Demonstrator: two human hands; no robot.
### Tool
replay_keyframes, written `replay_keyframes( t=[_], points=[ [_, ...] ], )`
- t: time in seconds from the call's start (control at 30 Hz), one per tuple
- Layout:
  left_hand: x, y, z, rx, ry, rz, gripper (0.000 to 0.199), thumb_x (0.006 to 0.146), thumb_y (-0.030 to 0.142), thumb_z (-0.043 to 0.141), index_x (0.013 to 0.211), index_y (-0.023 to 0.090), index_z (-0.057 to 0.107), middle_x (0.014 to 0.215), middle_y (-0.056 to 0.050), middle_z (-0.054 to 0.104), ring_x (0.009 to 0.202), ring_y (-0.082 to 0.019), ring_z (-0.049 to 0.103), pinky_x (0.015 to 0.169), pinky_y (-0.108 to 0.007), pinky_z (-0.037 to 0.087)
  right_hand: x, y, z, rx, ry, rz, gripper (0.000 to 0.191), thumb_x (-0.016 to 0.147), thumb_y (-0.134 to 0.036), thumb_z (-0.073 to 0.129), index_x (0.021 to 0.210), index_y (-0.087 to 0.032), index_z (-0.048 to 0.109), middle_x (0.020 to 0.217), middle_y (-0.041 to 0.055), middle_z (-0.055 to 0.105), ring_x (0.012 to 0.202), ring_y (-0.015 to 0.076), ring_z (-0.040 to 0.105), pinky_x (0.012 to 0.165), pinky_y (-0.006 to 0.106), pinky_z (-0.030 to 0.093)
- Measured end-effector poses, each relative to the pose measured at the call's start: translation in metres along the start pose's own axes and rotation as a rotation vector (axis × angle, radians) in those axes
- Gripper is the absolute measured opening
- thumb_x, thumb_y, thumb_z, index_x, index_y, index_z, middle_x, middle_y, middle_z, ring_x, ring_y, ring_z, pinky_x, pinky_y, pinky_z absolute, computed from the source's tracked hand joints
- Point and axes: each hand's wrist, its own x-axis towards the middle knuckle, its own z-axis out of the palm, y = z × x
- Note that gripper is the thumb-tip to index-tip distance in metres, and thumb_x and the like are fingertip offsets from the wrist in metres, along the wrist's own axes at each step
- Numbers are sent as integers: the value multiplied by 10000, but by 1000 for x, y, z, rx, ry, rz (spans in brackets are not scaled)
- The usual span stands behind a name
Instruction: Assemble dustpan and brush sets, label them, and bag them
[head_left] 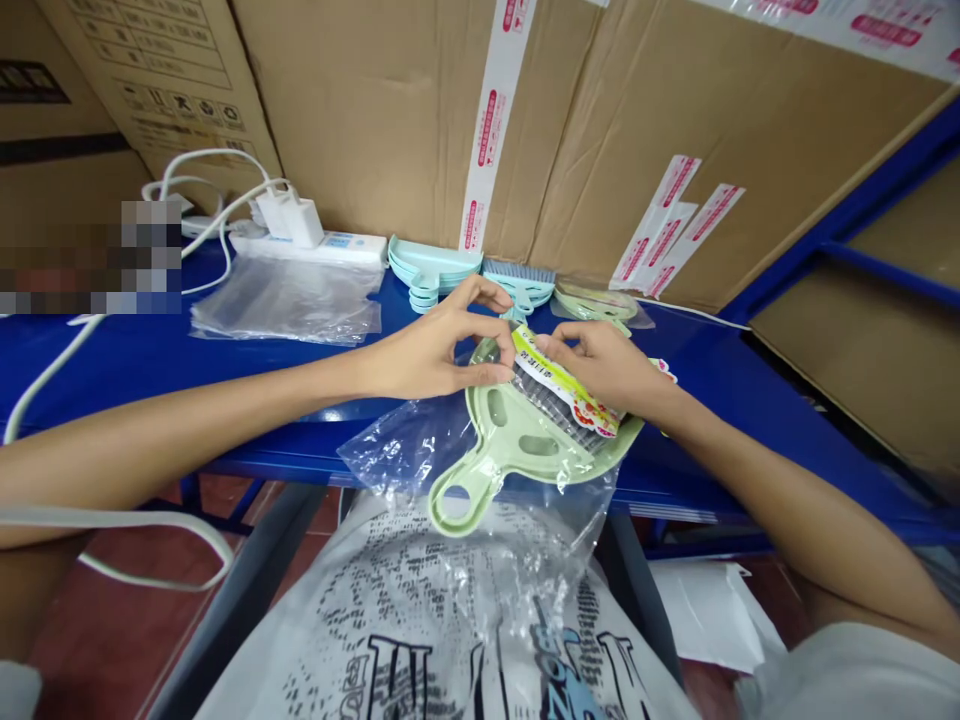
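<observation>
A light green dustpan with a small grey-bristled brush lies in a clear plastic bag at the table's front edge, its ring handle towards me. Across the brush runs a yellow and white label card with red flowers. My left hand is closed in a pinch at the upper left of the dustpan, beside the card's end, gripping the bag there. At the card's upper edge, my right hand has thumb and fingers closed on the card. Exactly how its fingertips grip is partly hidden.
Behind my hands stand stacked light blue dustpans, a blue brush set and a bagged green piece. Flat clear bags lie left, before a white power strip with cables. Cardboard boxes wall the back of the blue table.
</observation>
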Motion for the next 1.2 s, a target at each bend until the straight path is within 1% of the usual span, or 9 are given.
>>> replay_keyframes(
  t=[0.33, 0.43, 0.53, 0.6, 0.67, 0.77, 0.87, 1.0, 1.2],
  points=[
    [-1, -5, 11, 27, -45, 36, 132, 950, 336, 792, 913, 211, 768, 1337, -114, 518, 1427, -309, 486, 1261, -533, 388, -10, -4, 20, 114, -180, -42, 607, 972, -756, 539, 719, -210, 622, 672, -1, 522, 621, 148, 414, 559, 310, 246],
    [-1, -7, 11, 14, -28, -1, 159, 976, 372, 753, 992, 214, 751, 1330, -117, 531, 1392, -303, 510, 1176, -513, 485, -10, -4, 22, 141, -192, -28, 622, 960, -776, 538, 723, -207, 628, 663, -6, 510, 612, 143, 404, 555, 307, 241],
    [2, -14, 3, -42, 45, -167, 306, 1000, 454, 705, 1188, 215, 667, 1311, -133, 569, 1273, -293, 588, 919, -415, 618, -6, 0, 21, 150, -150, -20, 651, 916, -825, 572, 734, -204, 639, 649, -13, 498, 596, 138, 397, 553, 305, 240],
    [5, -22, -7, -143, 67, -333, 381, 1015, 498, 680, 1243, 204, 597, 1249, -146, 628, 1122, -273, 667, 759, -353, 623, -3, 3, 18, 137, -115, -8, 645, 933, -811, 555, 737, -202, 638, 636, -15, 490, 581, 135, 388, 546, 304, 233],
    [7, -29, -18, -304, 18, -496, 401, 1023, 538, 675, 1206, 199, 563, 1124, -142, 704, 940, -246, 722, 671, -330, 605, 0, 7, 14, 124, -75, 11, 626, 961, -777, 536, 726, -203, 626, 621, -15, 484, 568, 132, 376, 541, 305, 227],
    [8, -35, -27, -572, -149, -674, 408, 1001, 566, 721, 1122, 206, 570, 955, -120, 777, 781, -226, 755, 676, -349, 616, 6, 12, 10, 115, 5, 33, 609, 967, -751, 545, 713, -204, 623, 609, -7, 500, 568, 136, 383, 536, 308, 234],
    [8, -37, -24, -779, -236, -724, 383, 947, 498, 814, 1089, 186, 644, 917, -109, 802, 792, -232, 784, 750, -380, 646, 10, 17, 9, 86, 88, 34, 589, 966, -732, 551, 729, -201, 644, 614, 9, 547, 573, 147, 420, 538, 311, 253],
    [7, -34, -11, -900, -190, -743, 339, 888, 358, 890, 1101, 139, 744, 940, -101, 812, 852, -211, 787, 829, -375, 649, 11, 18, 11, 58, 126, 27, 588, 949, -750, 567, 745, -205, 651, 585, 10, 559, 561, 153, 439, 545, 311, 271],
    [6, -23, 1, -912, 12, -761, 235, 925, 276, 862, 1078, 126, 765, 931, -77, 800, 808, -150, 744, 752, -277, 606, 7, 13, 16, 117, 148, 47, 637, 921, -807, 580, 780, -194, 677, 623, 29, 609, 570, 157, 462, 544, 312, 292]
  ],
)
